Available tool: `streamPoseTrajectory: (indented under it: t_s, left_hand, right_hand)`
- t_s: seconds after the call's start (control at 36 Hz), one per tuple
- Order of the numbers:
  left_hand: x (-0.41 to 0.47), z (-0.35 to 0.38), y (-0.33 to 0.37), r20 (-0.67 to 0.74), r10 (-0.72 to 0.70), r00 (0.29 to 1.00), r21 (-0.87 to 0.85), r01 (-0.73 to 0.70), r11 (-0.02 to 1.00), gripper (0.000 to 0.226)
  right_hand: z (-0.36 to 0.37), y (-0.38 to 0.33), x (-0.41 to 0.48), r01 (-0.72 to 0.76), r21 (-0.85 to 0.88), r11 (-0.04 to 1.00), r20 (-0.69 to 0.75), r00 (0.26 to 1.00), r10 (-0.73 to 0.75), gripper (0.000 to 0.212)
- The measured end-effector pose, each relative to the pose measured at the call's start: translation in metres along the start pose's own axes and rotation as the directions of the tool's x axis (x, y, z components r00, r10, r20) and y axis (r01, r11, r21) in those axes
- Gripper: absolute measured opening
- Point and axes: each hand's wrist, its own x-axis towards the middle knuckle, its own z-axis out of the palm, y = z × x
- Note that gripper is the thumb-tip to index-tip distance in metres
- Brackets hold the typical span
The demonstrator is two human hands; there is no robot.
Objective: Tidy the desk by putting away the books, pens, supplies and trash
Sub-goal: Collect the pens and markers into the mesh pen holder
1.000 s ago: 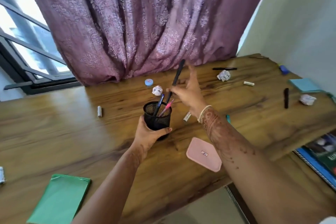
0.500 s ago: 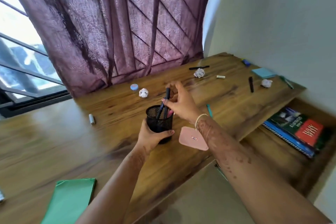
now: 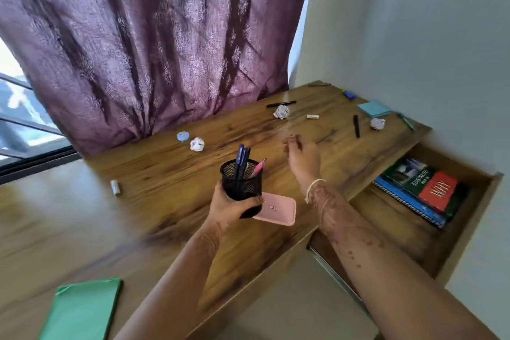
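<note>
The right hand (image 3: pixel 302 156) is blurred at the fingertips. The desk (image 3: pixel 69 223) is smeared on its left side. The green folder (image 3: pixel 80 309) runs off the bottom edge. The cup (image 3: pixel 241 182) hides the lower ends of the pens (image 3: pixel 242 157), and with the left hand (image 3: pixel 231 207) one end of the pink case (image 3: pixel 278 208). A small blue thing (image 3: pixel 349 95) at the far corner is perhaps an eraser.

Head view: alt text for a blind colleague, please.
The left hand grips a black mesh cup of pens; the empty right hand hovers over a wooden desk strewn with paper balls and loose pens. Books lie in an open drawer.
</note>
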Motion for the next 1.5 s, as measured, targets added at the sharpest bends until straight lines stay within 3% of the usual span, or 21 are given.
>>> streamPoseTrajectory:
  t_s: [0.11, 0.22, 0.36, 0.47, 0.61, 0.69, 0.78, 0.92, 1.03, 1.11, 1.17, 1.22, 1.33, 1.42, 1.5]
  left_hand:
    - [0.005, 0.014, -0.001, -0.045, -0.023, 0.999, 0.003, 0.023, 1.000, 0.111]
    - [0.009, 0.029, -0.003, -0.098, -0.041, 0.994, -0.039, 0.037, 0.999, 0.087]
    - [0.011, 0.054, -0.003, -0.130, -0.045, 0.990, -0.056, 0.039, 0.998, 0.083]
    - [0.014, 0.078, -0.006, -0.153, -0.040, 0.987, -0.060, 0.031, 0.998, 0.087]
    - [0.008, 0.104, -0.010, -0.171, -0.037, 0.985, -0.067, 0.026, 0.997, 0.092]
    - [0.001, 0.115, -0.011, -0.187, -0.044, 0.981, -0.048, 0.035, 0.998, 0.098]
    - [-0.007, 0.122, -0.008, -0.217, -0.072, 0.973, -0.023, 0.068, 0.997, 0.110]
    - [-0.014, 0.130, -0.014, -0.270, -0.080, 0.960, -0.003, 0.082, 0.997, 0.104]
    - [-0.030, 0.142, -0.006, -0.291, -0.057, 0.955, 0.038, 0.070, 0.997, 0.086]
    - [-0.038, 0.154, -0.006, -0.304, -0.025, 0.952, 0.009, 0.029, 1.000, 0.073]
    - [-0.044, 0.161, -0.009, -0.305, -0.026, 0.952, 0.005, 0.029, 1.000, 0.074]
    - [-0.052, 0.172, -0.011, -0.294, -0.050, 0.955, -0.021, 0.045, 0.999, 0.087]
    - [-0.067, 0.196, -0.015, -0.293, -0.040, 0.955, -0.058, 0.024, 0.998, 0.087]
    - [-0.079, 0.214, -0.013, -0.270, -0.024, 0.963, -0.071, 0.004, 0.997, 0.083]
    - [-0.091, 0.231, -0.008, -0.224, -0.018, 0.974, -0.078, 0.001, 0.997, 0.083]
  right_hand:
    - [-0.019, 0.039, 0.017, -0.146, -0.169, 0.975, -0.027, 0.989, 0.143, 0.018]
    - [-0.031, 0.069, 0.029, -0.147, -0.418, 0.897, 0.099, 0.974, 0.205, 0.024]
    - [-0.038, 0.090, 0.045, 0.104, -0.592, 0.799, 0.357, 0.923, 0.145, 0.037]
    - [-0.028, 0.102, 0.063, 0.385, -0.656, 0.649, 0.540, 0.840, 0.047, 0.046]
    - [-0.016, 0.110, 0.083, 0.553, -0.699, 0.455, 0.641, 0.766, 0.055, 0.049]
    - [-0.010, 0.110, 0.092, 0.615, -0.681, 0.398, 0.686, 0.726, 0.050, 0.041]
    - [-0.006, 0.119, 0.099, 0.627, -0.653, 0.425, 0.701, 0.713, 0.024, 0.033]
    - [-0.031, 0.107, 0.091, 0.522, -0.617, 0.589, 0.640, 0.768, -0.010, 0.028]
    - [-0.055, 0.105, 0.094, 0.328, -0.522, 0.787, 0.606, 0.793, 0.072, 0.060]
    - [-0.076, 0.091, 0.092, -0.063, -0.167, 0.984, 0.554, 0.820, 0.146, 0.056]
    - [-0.093, 0.076, 0.089, -0.233, 0.088, 0.968, 0.539, 0.828, 0.150, 0.047]
    - [-0.112, 0.059, 0.085, -0.306, 0.285, 0.908, 0.541, 0.834, 0.111, 0.046]
    - [-0.150, 0.033, 0.069, -0.321, 0.468, 0.824, 0.544, 0.839, 0.018, 0.038]
    - [-0.176, 0.026, 0.055, -0.226, 0.447, 0.865, 0.556, 0.828, -0.071, 0.034]
    - [-0.199, 0.027, 0.043, -0.043, 0.331, 0.943, 0.555, 0.816, -0.158, 0.034]
